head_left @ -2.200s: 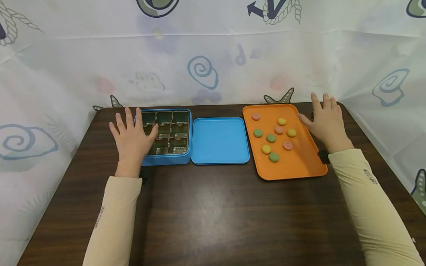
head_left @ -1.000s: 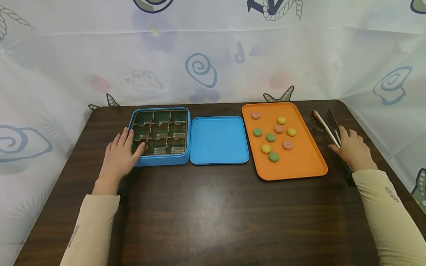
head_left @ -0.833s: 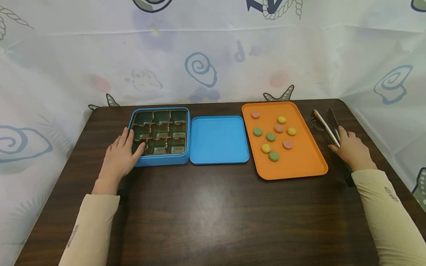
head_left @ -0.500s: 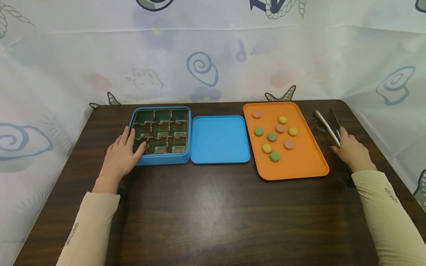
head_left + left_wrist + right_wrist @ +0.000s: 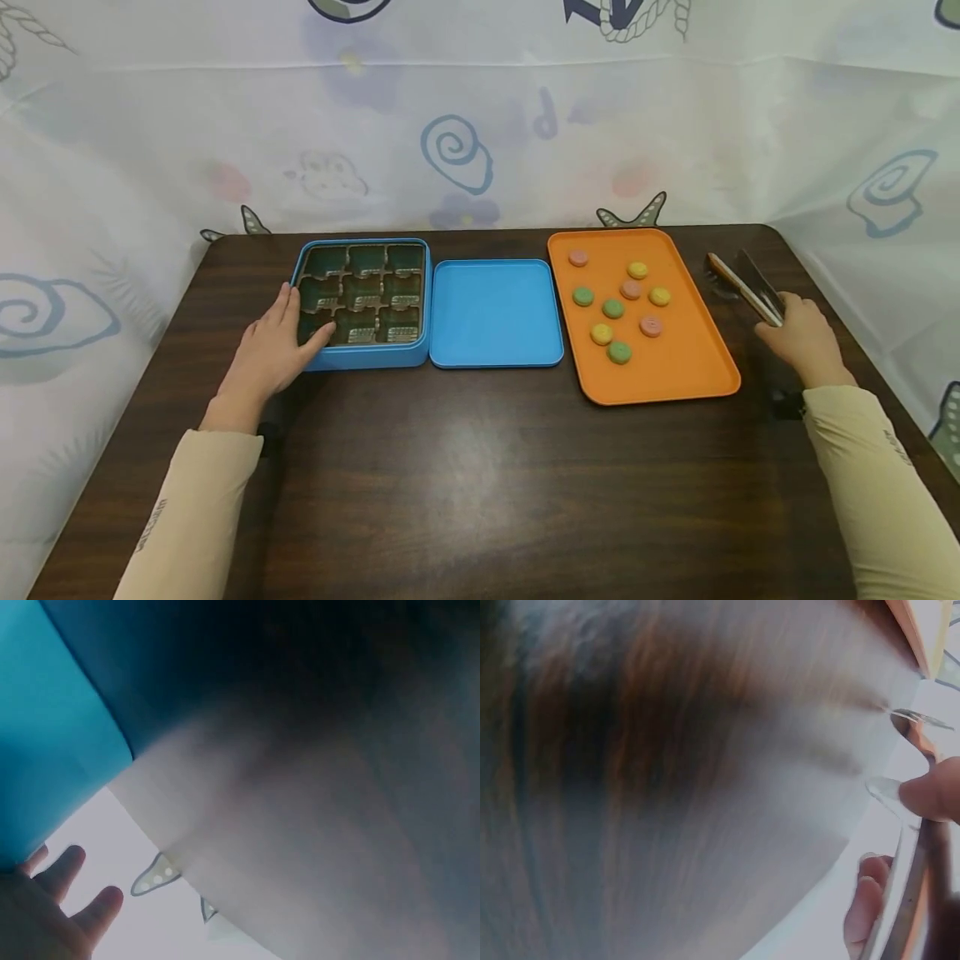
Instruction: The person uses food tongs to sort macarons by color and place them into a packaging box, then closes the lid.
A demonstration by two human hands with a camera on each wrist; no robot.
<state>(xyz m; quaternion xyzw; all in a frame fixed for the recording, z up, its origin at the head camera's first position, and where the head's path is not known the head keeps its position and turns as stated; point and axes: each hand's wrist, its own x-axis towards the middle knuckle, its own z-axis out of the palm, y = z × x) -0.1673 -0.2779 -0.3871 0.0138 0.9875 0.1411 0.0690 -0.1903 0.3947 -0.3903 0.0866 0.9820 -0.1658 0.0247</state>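
Observation:
My right hand (image 5: 806, 340) grips a pair of metal tongs (image 5: 742, 287) at the far right, beyond the orange tray. In the right wrist view the thumb (image 5: 934, 793) lies on one side of the tongs (image 5: 909, 900) and fingers (image 5: 865, 904) on the other. With fingers fairly straight, my left hand (image 5: 262, 358) rests against the left side of a blue box (image 5: 367, 358), its thumb over the front left corner. Inside the box is a dark plastic insert (image 5: 362, 293) with several square compartments. The left wrist view shows the box's wall (image 5: 52, 735) and a few fingertips (image 5: 101, 911).
The orange tray (image 5: 675, 375) carries several small round pieces in pink, green and yellow, such as a green one (image 5: 618, 352). A flat blue lid (image 5: 497, 314) lies between box and tray. All stand on a dark wooden table (image 5: 465, 483) before a printed white cloth (image 5: 525, 150).
The right hand has gone from the orange tray's edge to the tongs and taken hold of them; their arms now sit closer together. The left hand slid nearer, along the box's left side.

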